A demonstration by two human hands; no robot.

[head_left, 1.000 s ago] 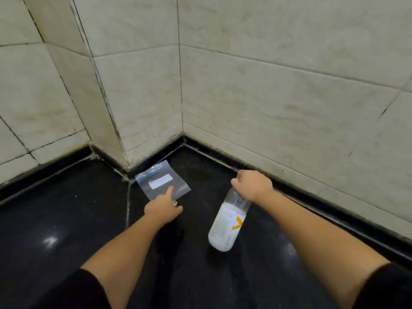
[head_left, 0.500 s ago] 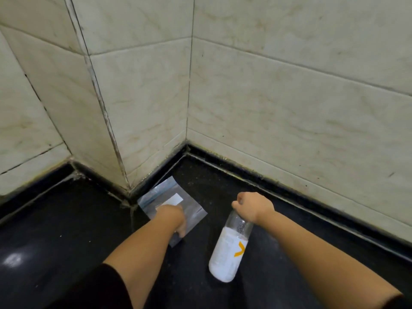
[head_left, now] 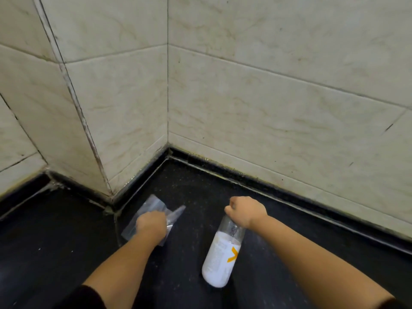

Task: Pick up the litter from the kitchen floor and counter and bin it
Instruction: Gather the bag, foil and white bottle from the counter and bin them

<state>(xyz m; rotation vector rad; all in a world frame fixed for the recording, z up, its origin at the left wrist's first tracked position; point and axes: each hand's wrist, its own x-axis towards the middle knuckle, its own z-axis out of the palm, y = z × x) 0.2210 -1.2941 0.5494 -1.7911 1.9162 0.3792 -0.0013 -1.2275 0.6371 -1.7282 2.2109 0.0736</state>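
Note:
A clear plastic zip bag (head_left: 153, 205) is crumpled under my left hand (head_left: 152, 226), which is closed on it just above the black floor near the wall corner. My right hand (head_left: 246, 211) grips the neck of a plastic bottle (head_left: 221, 257) with a white label and an orange mark; the bottle hangs bottom-down and tilted toward me. The bottle's cap is hidden inside my fist.
Cream tiled walls (head_left: 267, 108) meet in a corner ahead, with a protruding tiled column (head_left: 78, 134) on the left. A dark skirting strip (head_left: 289, 210) runs along the wall base. The speckled black floor (head_left: 55, 253) stretches left and toward me.
My left hand went from pointing at the flat bag to closing on it, and the bag is now crumpled and lifted off its spot. The right hand keeps holding the bottle.

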